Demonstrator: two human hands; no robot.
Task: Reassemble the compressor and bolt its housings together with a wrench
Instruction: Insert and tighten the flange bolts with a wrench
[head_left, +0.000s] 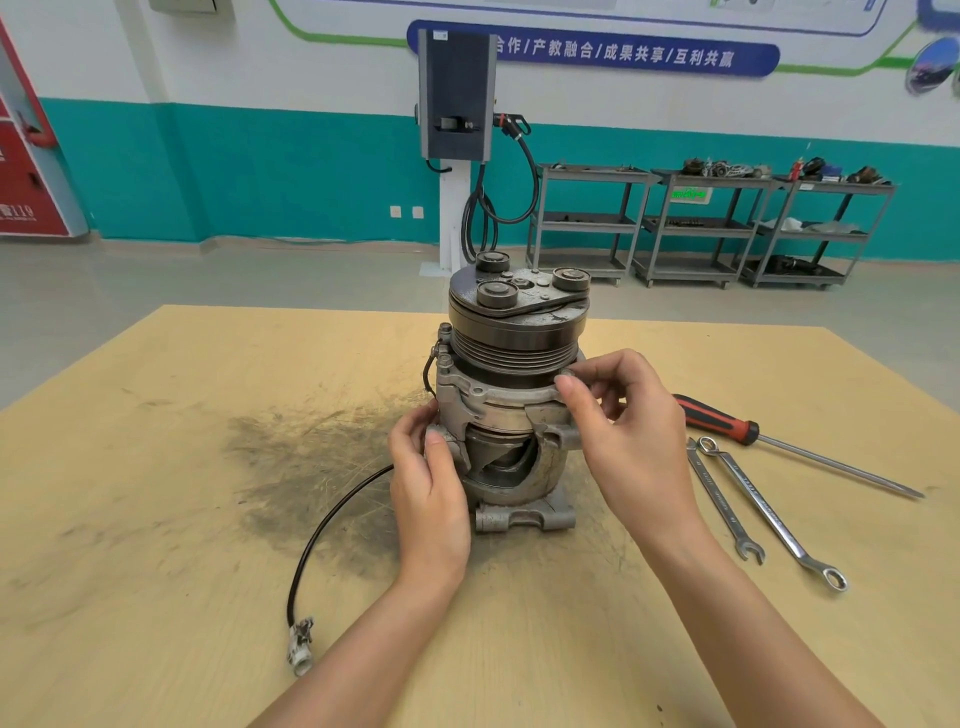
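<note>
Compressor: the compressor stands upright near the middle of the tabletop, its dark pulley end on top and a grey mounting foot at the bottom.
Housing cutaway: an opening in the lower housing facing me shows a curved metal part inside; I cannot tell what it is.
My left hand: my left hand grips the lower left side of the housing, thumb on a lug.
My right hand: my right hand pinches a small round part at the housing's upper right edge, just under the pulley; my fingers cover most of it, so I cannot tell if it is a bolt.
Cable: a black cable runs from the compressor's left side to a pale plug near me.
Tools: two wrenches and a red-handled screwdriver lie to my right, apart from the compressor.
Tabletop: pale wood with a dark greasy smear left of the compressor.
Shelving carts: three grey carts by the far wall hold small parts too distant to identify.
Room: grey floor, teal and white wall, a charging unit on a post.
</note>
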